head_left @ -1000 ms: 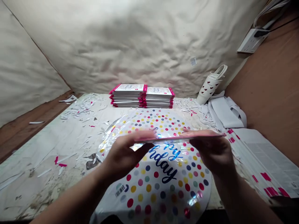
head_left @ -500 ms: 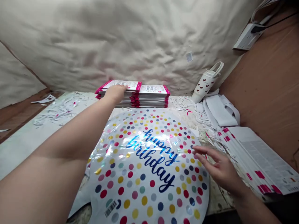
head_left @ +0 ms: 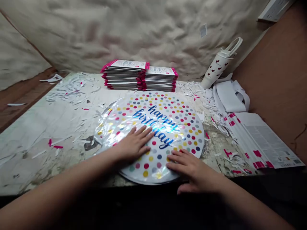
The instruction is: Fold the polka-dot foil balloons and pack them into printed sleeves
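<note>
A round white foil balloon (head_left: 158,111) with coloured dots and blue "happy birthday" lettering lies flat at the front of the worktable, apparently on top of others like it. My left hand (head_left: 134,143) rests on its lower left part, fingers spread. On the lower right rim lies my right hand (head_left: 192,169), also with fingers apart and its thumb over the table's front edge. Behind the balloon stand two neighbouring piles of flat pink-edged packs, a left pile (head_left: 124,76) and a slightly lower right pile (head_left: 160,78).
A white tumbler (head_left: 217,67) with red hearts leans at the back right. Beside it lies a folded white strip (head_left: 230,95), and nearer, a stack of printed flat cards (head_left: 271,140). Paper scraps (head_left: 69,88) litter the table (head_left: 59,124). A power strip (head_left: 275,9) hangs upper right.
A flat pack left my hands and my left hand reached to the left pile, which now looks taller. Both hands have since come down onto the balloon, which has shifted toward the table's front edge.
</note>
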Tool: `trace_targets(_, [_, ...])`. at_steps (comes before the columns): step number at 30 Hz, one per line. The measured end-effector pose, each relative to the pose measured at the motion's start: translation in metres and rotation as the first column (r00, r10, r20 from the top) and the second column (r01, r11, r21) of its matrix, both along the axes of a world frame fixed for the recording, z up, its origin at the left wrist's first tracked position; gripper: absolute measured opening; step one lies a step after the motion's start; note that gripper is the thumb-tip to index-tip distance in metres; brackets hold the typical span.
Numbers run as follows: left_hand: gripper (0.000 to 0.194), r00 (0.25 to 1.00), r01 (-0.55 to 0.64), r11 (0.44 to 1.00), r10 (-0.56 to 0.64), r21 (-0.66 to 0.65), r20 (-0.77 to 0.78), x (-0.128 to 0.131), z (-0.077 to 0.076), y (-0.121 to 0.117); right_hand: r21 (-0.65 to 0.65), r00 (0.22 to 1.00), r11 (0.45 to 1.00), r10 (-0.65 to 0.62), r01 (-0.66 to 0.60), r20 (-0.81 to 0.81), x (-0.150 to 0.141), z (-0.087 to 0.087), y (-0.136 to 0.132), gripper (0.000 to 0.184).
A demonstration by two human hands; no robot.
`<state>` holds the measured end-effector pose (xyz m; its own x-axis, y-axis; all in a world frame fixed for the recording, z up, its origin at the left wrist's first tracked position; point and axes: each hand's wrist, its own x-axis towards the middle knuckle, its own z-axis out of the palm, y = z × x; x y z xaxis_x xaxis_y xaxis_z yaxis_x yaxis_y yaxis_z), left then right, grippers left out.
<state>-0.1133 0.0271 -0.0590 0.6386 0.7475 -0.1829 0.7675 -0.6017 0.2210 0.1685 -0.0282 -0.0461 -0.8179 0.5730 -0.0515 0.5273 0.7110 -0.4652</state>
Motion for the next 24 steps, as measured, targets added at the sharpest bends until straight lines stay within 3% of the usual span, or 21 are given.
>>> trace_targets(2, [0.053, 0.999, -0.032, 0.999, 0.033, 0.043, -0.007, 0.003, 0.003, 0.014, 0.051, 1.000, 0.998, 0.022, -0.022, -0.005, -0.007, -0.002, -0.003, 0.053])
trace_targets(4, [0.050, 0.999, -0.032, 0.995, 0.029, 0.097, 0.027, 0.010, 0.014, 0.014, 0.094, 0.999, 0.996, 0.008, -0.003, -0.045, -0.012, -0.005, -0.009, 0.039])
trace_targets(8, [0.035, 0.976, 0.141, 0.988, -0.150, 0.065, 0.160, 0.018, 0.029, -0.029, 0.136, 0.985, 0.988, -0.057, 0.079, -0.162, -0.009, -0.010, -0.015, 0.031])
trace_targets(12, [0.046, 0.964, 0.223, 0.958, -0.245, 0.179, 0.108, 0.003, 0.014, -0.064, 0.259, 0.989, 0.961, -0.059, 0.094, -0.138, -0.004, -0.017, -0.013, 0.035])
trace_targets(17, [0.032, 0.934, 0.292, 0.867, -0.349, 0.405, 0.073, -0.011, -0.007, -0.073, 0.386, 0.992, 0.920, -0.013, 0.062, -0.129, -0.003, -0.021, -0.010, 0.032])
trace_targets(22, [0.031, 0.923, 0.379, 0.846, -0.375, 0.375, -0.088, -0.002, 0.004, -0.081, 0.452, 0.996, 0.892, 0.046, -0.004, -0.080, -0.006, -0.015, -0.014, 0.028])
trace_targets(24, [0.029, 0.933, 0.360, 0.886, -0.343, 0.293, -0.107, 0.003, 0.012, -0.076, 0.444, 0.996, 0.896, 0.053, -0.015, -0.072, -0.009, -0.011, -0.014, 0.027])
